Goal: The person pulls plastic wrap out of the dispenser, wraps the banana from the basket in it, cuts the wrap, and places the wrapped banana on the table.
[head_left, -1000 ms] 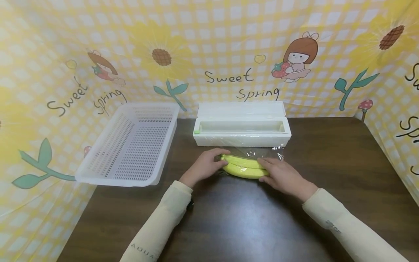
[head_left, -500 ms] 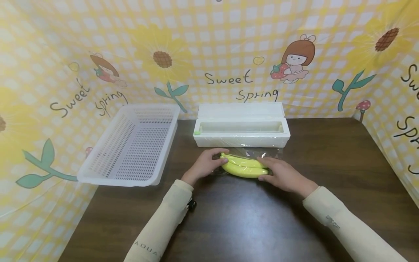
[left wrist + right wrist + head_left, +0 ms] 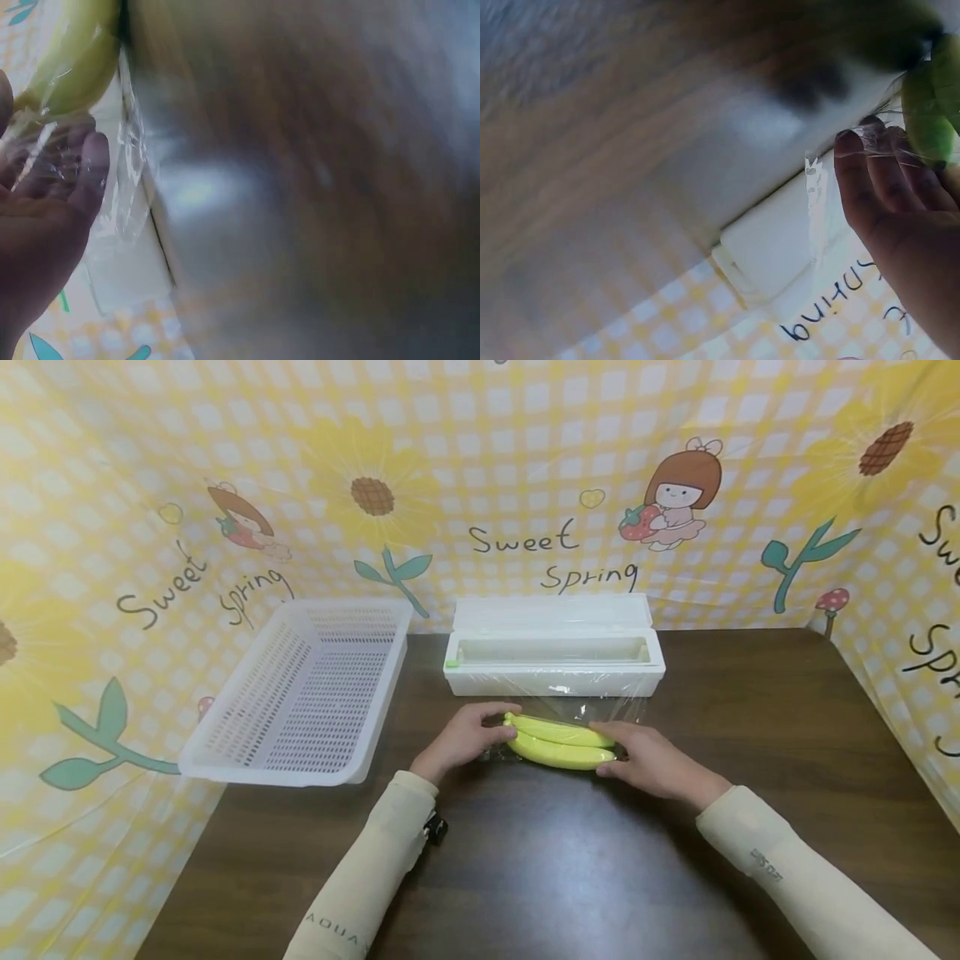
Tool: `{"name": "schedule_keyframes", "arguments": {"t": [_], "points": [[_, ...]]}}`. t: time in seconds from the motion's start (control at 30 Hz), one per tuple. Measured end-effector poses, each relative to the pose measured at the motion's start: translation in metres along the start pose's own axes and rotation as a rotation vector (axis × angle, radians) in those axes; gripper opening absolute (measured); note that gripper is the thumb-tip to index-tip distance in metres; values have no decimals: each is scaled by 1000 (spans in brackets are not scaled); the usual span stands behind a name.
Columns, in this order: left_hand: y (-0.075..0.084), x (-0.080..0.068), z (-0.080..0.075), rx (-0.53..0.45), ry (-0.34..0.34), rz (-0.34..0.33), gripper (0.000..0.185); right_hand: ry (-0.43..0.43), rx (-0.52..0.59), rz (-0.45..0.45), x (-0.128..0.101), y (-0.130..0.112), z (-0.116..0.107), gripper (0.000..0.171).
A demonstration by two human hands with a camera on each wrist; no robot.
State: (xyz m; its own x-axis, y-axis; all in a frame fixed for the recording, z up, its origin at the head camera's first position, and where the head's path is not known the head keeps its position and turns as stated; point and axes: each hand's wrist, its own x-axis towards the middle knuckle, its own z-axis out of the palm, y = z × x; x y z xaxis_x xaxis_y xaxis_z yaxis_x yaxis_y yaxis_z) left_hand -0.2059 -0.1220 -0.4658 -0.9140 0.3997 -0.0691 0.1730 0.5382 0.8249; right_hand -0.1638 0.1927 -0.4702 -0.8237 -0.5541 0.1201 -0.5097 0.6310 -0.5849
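- Since half a second back: yellow-green, curved, smooth banana bunch [image 3: 558, 753] barely moved, its stem end a touch farther from the box; creases in the clear, shiny plastic film [image 3: 592, 706] over the box front show up more strongly.
- Unchanged: the landmark, a white, long rectangular, hard-looking box [image 3: 555, 683], lid [image 3: 551, 612] raised at its back; likewise the white, rectangular, perforated plastic basket [image 3: 273, 777], left of the box.
- Bunch lies just in front of the box, roughly lengthwise to it, film about it and running up to the box. Cannot tell whether its underside touches the dark brown, wood-grained table [image 3: 570, 877].
- Left hand [image 3: 459, 743], in front of the box's left end: thumb and fingers clamped on the stem end, through film in the left wrist view.
- Right hand [image 3: 660, 764], in front of the box's right end: clamped on the tip end, thumb nearer the person; film over fingertips in the right wrist view.
- Count: 1 bunch, 2 bananas visible in it; 1 box, with 1 small bright green tab [image 3: 452, 664] at its left end; 1 basket; 2 hands; 2 cream-coloured, long fabric sleeves [image 3: 367, 868].
- Behind the box: yellow-and-white checked, printed cloth [image 3: 487, 452].
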Motion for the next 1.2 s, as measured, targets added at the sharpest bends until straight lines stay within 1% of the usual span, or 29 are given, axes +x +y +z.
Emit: {"name": "schedule_keyframes", "arguments": {"t": [0.07,0.13,0.27,0.33,0.4,0.5,0.6,0.67,0.77,0.83,0.87,0.9,0.97,1.07,1.13,1.2], "points": [[-2,0,-2,-2,-16,-3,41,-7,49,33,1,2,-1,65],[-6,1,-3,-2,-16,-9,40,-23,107,78,4,4,-2,65],[-13,8,-4,-42,23,-12,32,-45,212,147,13,10,-7,57],[-15,12,-3,-82,42,-24,29,-61,315,183,19,14,-9,53],[-16,16,-2,-116,66,-45,28,-81,438,245,25,18,-11,51],[-12,22,1,-216,85,-123,33,-97,652,357,32,22,-13,51],[-9,28,2,-297,106,-204,39,-80,795,460,39,24,-15,51],[-7,32,2,-338,124,-246,43,-59,850,518,43,24,-15,50],[-6,37,3,-359,169,-298,48,-24,870,597,50,23,-16,54],[-5,39,5,-347,198,-311,50,21,835,637,54,21,-17,57],[-4,41,5,-325,209,-315,51,45,807,651,55,21,-18,58],[-3,42,6,-293,219,-313,53,69,772,665,56,20,-19,60],[-1,44,7,-195,240,-290,56,112,692,686,57,20,-21,61],[2,45,7,-34,271,-269,60,148,592,687,57,20,-23,59],[5,45,6,46,289,-276,61,157,532,677,56,19,-25,58],[7,44,6,89,299,-292,60,168,476,664,54,19,-27,60]]}}
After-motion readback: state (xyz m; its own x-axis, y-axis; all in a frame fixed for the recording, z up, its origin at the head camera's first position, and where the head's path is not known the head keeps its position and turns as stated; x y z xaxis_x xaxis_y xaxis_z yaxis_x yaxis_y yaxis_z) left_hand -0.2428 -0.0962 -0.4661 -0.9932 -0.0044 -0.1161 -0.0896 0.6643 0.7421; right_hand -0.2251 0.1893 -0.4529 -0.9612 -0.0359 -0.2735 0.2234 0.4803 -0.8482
